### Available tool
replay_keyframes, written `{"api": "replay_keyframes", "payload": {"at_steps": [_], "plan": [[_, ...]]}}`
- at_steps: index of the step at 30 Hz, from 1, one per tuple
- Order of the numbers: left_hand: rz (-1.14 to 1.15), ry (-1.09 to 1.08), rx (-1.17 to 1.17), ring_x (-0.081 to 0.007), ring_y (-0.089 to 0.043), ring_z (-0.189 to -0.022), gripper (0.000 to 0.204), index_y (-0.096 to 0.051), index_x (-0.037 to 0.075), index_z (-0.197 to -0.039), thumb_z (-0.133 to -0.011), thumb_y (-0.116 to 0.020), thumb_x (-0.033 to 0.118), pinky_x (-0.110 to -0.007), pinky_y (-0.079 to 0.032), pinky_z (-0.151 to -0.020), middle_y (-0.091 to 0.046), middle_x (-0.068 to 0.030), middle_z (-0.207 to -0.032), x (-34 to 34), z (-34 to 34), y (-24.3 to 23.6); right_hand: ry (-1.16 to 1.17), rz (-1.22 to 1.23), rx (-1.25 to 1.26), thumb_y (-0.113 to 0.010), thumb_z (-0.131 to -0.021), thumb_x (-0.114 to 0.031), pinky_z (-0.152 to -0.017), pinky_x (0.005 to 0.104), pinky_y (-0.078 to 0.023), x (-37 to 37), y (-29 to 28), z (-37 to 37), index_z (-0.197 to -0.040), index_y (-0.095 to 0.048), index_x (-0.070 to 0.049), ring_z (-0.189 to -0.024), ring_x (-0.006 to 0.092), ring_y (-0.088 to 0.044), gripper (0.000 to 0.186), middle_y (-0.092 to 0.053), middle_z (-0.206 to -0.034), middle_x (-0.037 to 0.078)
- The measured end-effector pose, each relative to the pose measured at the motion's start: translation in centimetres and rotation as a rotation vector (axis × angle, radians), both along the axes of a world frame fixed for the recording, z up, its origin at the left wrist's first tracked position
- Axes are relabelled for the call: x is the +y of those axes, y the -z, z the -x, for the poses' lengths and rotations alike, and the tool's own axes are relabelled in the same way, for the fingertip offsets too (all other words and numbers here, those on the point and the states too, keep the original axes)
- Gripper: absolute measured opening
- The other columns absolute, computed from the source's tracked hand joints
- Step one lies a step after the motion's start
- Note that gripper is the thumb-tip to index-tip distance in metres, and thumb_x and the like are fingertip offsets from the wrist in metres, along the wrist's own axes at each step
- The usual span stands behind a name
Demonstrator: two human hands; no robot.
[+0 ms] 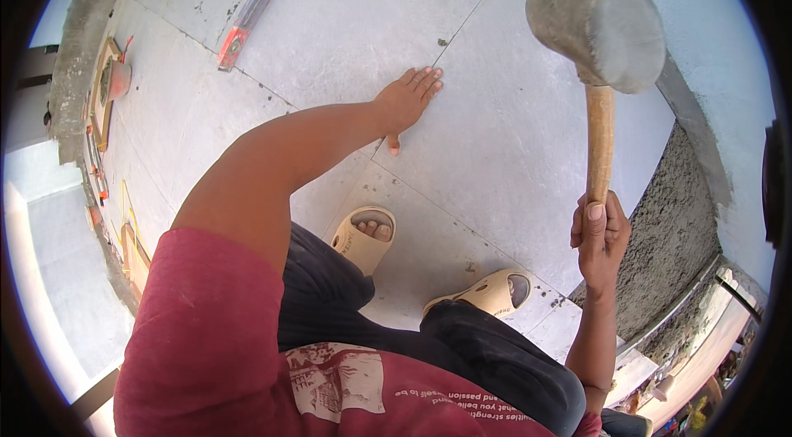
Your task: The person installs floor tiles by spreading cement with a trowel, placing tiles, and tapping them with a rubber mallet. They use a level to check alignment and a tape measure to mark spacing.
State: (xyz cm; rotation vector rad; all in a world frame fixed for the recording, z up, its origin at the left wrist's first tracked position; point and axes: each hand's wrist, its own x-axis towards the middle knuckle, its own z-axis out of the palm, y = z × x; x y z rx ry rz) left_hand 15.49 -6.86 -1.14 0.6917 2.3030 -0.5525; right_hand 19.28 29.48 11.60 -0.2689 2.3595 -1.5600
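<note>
My left hand [411, 99] lies flat on a large pale grey tile [520, 156], fingers stretched out near a joint between tiles. My right hand [601, 226] grips the wooden handle of a rubber mallet [594, 28], whose large grey head is raised at the upper right. A red and grey spirit level [256, 12] lies on the tiles above and left of my left hand. Below, my sandalled feet [367, 235] stand on the tiles.
Rough grey mortar [664, 226] shows right of the tile, along a pale wall [718, 41]. At the far left are a pinkish bucket [117, 80], wooden boards and small tools along the floor edge. Assorted items sit at the lower right.
</note>
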Motion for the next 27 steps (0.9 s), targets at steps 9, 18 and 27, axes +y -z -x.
{"api": "replay_keyframes", "payload": {"at_steps": [9,18,27], "plan": [[0.035,0.045,-0.007,-0.0388,-0.003,-0.15,0.149,-0.002,-0.01,-0.152,-0.055,-0.08,0.072,-0.047,-0.008,-0.123,0.001,-0.0279,-0.161,1.6,1.5,-1.3,0.253,0.238,0.289,-0.039,-0.103,-0.049,-0.047,0.0246,-0.04,-0.1,9.0,7.4,-0.092,-0.045,-0.005,-0.053,0.01,-0.051,0.046,-0.051,-0.062,0.003],[0.055,0.006,-0.03,-0.0385,0.0,-0.151,0.148,-0.002,-0.01,-0.152,-0.056,-0.08,0.071,-0.048,-0.007,-0.122,0.002,-0.0275,-0.161,0.7,0.5,-1.2,0.3,0.084,0.107,-0.037,-0.102,-0.056,-0.044,0.0234,-0.038,-0.8,0.6,11.9,-0.085,-0.051,-0.006,-0.049,0.0071,-0.045,0.055,-0.045,-0.056,0.0],[0.321,0.178,-0.164,-0.0391,-0.019,-0.148,0.133,-0.017,-0.008,-0.152,-0.064,-0.071,0.077,-0.055,-0.015,-0.119,-0.013,-0.0276,-0.16,6.1,4.4,-0.8,0.23,-0.289,0.192,-0.037,-0.103,-0.053,-0.042,0.025,-0.039,1.0,14.9,14.9,-0.086,-0.051,-0.005,-0.048,0.0087,-0.048,0.053,-0.048,-0.059,0.001]]}}
